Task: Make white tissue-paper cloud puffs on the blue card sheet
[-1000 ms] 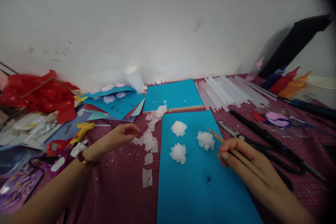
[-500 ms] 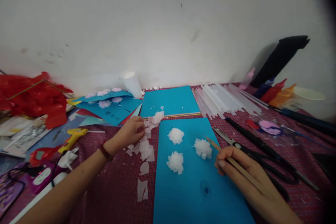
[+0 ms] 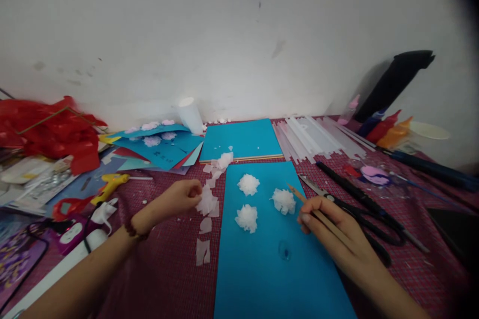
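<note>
On a blue sheet of paper (image 3: 254, 269) sit three ruffled white paper puffs: one at the upper left (image 3: 248, 185), one below it (image 3: 246, 218) and one at the right (image 3: 283, 201). A small clear glue blob (image 3: 285, 250) lies below the right puff. My right hand (image 3: 325, 224) is closed around a thin pointed wooden stick (image 3: 299, 193), its tip by the right puff. My left hand (image 3: 182, 196) has its fingers curled together beside loose white tissue-paper pieces (image 3: 208, 202); whatever they hold is hidden.
Black-handled scissors (image 3: 352, 209) lie right of the sheet. Behind are stacked blue sheets (image 3: 241, 138) and translucent glue sticks (image 3: 314, 137). A yellow glue gun (image 3: 110, 187), a purple power strip (image 3: 71, 232) and red plastic (image 3: 52, 129) crowd the left side. Paint bottles (image 3: 385, 127) stand at the back right.
My left hand has drawn back toward me along the tissue pieces, and its fingers are curled. The right hand keeps the stick near the right puff. The view has shifted slightly.
</note>
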`<action>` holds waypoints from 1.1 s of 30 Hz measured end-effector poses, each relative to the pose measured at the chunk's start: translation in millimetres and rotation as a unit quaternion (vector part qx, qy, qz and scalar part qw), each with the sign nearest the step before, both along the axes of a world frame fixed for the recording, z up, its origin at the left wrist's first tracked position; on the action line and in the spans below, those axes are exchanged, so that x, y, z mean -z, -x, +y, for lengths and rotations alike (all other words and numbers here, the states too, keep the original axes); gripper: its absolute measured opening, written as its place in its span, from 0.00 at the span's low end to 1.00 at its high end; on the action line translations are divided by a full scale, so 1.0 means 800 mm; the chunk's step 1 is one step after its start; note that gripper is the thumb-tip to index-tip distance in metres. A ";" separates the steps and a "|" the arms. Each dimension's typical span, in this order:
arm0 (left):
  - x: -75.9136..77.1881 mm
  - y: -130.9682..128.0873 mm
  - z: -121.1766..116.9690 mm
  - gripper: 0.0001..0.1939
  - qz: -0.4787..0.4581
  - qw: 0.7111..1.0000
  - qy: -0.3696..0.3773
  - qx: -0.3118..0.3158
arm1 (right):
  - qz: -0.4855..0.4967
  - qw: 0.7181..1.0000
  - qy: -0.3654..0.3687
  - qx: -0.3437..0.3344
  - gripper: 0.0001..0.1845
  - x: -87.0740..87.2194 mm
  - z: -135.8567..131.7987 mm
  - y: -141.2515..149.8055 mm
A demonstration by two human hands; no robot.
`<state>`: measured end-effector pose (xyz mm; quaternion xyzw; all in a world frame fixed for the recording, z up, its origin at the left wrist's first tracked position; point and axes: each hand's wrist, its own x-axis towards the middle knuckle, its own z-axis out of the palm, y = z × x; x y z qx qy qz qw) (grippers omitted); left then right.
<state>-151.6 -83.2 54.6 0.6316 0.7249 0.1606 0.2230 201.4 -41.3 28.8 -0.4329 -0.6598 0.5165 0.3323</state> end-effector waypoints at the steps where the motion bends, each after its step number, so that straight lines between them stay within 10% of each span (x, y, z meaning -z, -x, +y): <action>1: -0.004 0.006 0.005 0.05 0.030 0.999 -0.018 -0.011 | 0.005 1.000 0.002 -0.003 0.07 0.001 0.000 0.000; 6: -0.019 0.013 0.066 0.07 0.096 0.993 -0.068 -0.006 | 0.003 1.000 0.002 -0.025 0.07 0.001 0.000 0.002; 13: 0.011 -0.003 0.184 0.30 0.075 0.989 -0.044 0.120 | -0.008 1.000 0.022 -0.018 0.07 0.008 0.004 -0.002; 16: 0.022 -0.003 0.202 0.22 0.067 0.990 -0.009 0.126 | -0.012 0.999 0.034 -0.021 0.08 0.010 0.003 -0.003; 21: 0.006 0.008 0.180 0.04 0.022 0.995 0.035 0.088 | -0.007 0.999 0.038 -0.030 0.08 0.005 0.000 -0.003; 27: -0.027 0.040 0.095 0.09 -0.088 0.989 0.103 0.064 | 0.003 0.999 0.013 -0.036 0.07 -0.003 -0.003 0.000; 33: -0.020 0.030 0.042 0.17 -0.143 0.980 0.136 0.031 | -0.015 0.999 -0.010 -0.042 0.08 0.001 -0.003 0.001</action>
